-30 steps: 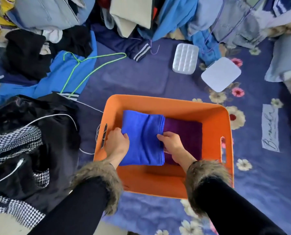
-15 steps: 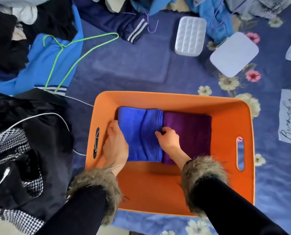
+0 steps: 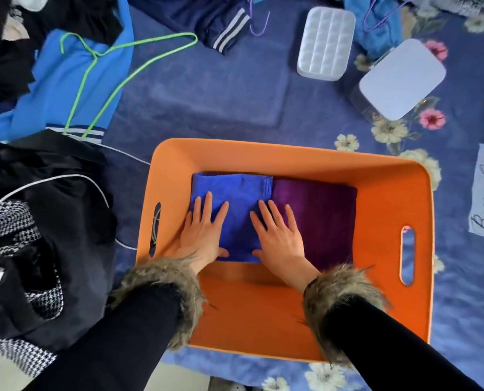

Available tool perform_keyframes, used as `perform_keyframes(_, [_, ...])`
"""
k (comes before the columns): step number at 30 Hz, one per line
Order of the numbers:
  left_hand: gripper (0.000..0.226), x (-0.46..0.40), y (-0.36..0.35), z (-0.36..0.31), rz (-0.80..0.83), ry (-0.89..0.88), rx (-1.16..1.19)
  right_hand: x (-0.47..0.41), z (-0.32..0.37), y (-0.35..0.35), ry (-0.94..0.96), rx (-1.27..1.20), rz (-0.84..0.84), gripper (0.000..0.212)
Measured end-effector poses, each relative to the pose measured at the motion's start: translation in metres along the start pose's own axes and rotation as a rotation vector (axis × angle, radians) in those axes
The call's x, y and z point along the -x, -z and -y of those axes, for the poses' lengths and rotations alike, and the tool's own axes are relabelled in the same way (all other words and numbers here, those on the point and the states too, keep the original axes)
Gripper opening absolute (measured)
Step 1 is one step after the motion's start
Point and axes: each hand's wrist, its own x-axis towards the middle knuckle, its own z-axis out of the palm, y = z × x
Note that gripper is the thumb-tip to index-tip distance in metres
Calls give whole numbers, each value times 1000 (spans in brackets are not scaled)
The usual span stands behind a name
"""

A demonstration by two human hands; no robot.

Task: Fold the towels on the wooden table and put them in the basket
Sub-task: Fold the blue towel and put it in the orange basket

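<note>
Blue towel (image 3: pixel 235 193): folded into a thick pad, lying in the far left part of the orange basket (image 3: pixel 398 306), its right edge touching the purple towel (image 3: pixel 322 221).
Purple towel: also folded, flat on the basket floor, right of the blue one and against the basket's far wall.
Left hand (image 3: pixel 204 230): palm down on the blue towel's left half, fingers spread wide and flat, gripping nothing.
Right hand (image 3: pixel 280 235): palm down across the seam where blue meets purple, fingers likewise splayed, holding nothing.
Handling: looks soft, light and limp, so the fold would likely spring or slump if lifted by one corner. Better to take it from both short edges, or slide the fingers under the stack.
Basket: sits on a blue floral bedspread (image 3: pixel 206 88), its near half bare.
Left of basket: dark clothes, a green wire hanger (image 3: pixel 113 77) beyond them.
Beyond basket, right: a white quilted box (image 3: pixel 325 43).
</note>
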Motion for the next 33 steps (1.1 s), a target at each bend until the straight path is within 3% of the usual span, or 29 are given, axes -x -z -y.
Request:
perform_keyframes(6, [70,27,21,-8,-94,37,267,15,8,25,-7,-155,34,67])
perform_keyframes(11, [42,97,46,-14,-384,27,645,58,22,73,-112,-500,-26,51])
perform_keyframes(15, [28,169,45,-13,-654,51,942,99,52,115,-63,-630,-138,38])
perform_keyframes(19, [22,252,20,-1,-810,283,1222,145,105,141,85,-642,-120,30])
perform_keyframes(23, [23,341,-22,16,-914,580,1388,192,174,148,306,-521,-4,35])
perform_keyframes(33, [24,544,-159,77,-1061,1063,1559,303,376,124,780,-264,230,31])
